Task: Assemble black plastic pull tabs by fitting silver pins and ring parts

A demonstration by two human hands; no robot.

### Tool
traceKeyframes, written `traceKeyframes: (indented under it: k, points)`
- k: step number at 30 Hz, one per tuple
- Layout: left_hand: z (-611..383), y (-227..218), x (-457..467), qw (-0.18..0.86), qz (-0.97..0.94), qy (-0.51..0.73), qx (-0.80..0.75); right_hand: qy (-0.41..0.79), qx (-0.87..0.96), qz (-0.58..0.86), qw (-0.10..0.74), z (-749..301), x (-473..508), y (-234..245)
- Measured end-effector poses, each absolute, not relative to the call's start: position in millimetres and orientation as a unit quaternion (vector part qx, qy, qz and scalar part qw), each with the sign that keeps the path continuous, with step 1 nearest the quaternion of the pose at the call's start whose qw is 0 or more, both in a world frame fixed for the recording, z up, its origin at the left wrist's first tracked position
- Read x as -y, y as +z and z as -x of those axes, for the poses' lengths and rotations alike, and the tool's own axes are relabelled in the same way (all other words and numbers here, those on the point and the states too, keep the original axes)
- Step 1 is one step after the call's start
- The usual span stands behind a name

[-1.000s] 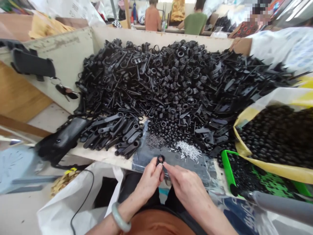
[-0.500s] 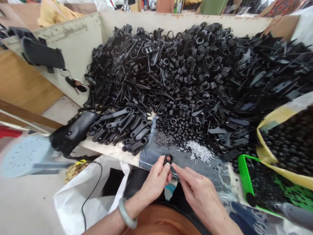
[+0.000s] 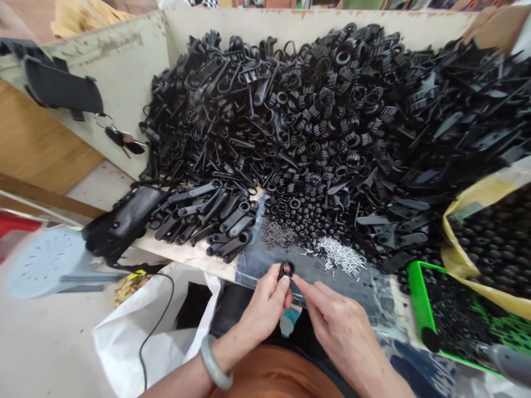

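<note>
left hand [image 3: 267, 303] pinches a black ring [image 3: 282, 270]; right hand [image 3: 342, 318] meets it, grip unclear. silver pins [image 3: 339, 257] lie beyond, before heaped black parts [image 3: 265, 121]

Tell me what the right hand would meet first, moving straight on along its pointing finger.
Most likely the black ring held in the left hand. The right hand has its fingertip right beside it, perhaps touching; depth is unclear.

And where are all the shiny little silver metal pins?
In the head view, the thin silver metal pins lie heaped right of centre on the dark grey sheet, beyond the bare right hand and right of the tiny grey-brown pieces.
</note>
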State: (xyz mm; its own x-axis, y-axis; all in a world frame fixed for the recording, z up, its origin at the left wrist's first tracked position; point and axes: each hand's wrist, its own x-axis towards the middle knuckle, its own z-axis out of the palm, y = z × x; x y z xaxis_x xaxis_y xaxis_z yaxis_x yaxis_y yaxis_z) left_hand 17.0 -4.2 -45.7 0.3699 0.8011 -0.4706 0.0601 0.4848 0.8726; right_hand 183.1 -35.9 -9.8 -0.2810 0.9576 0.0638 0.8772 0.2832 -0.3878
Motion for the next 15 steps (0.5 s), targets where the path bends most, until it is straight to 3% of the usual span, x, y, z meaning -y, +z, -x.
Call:
traceKeyframes:
  k: [15]
  points:
    - [-26,-48,6,0.691,-0.388,0.320,-0.519,0.107,0.792,0.601,0.021,-170,33,-10]
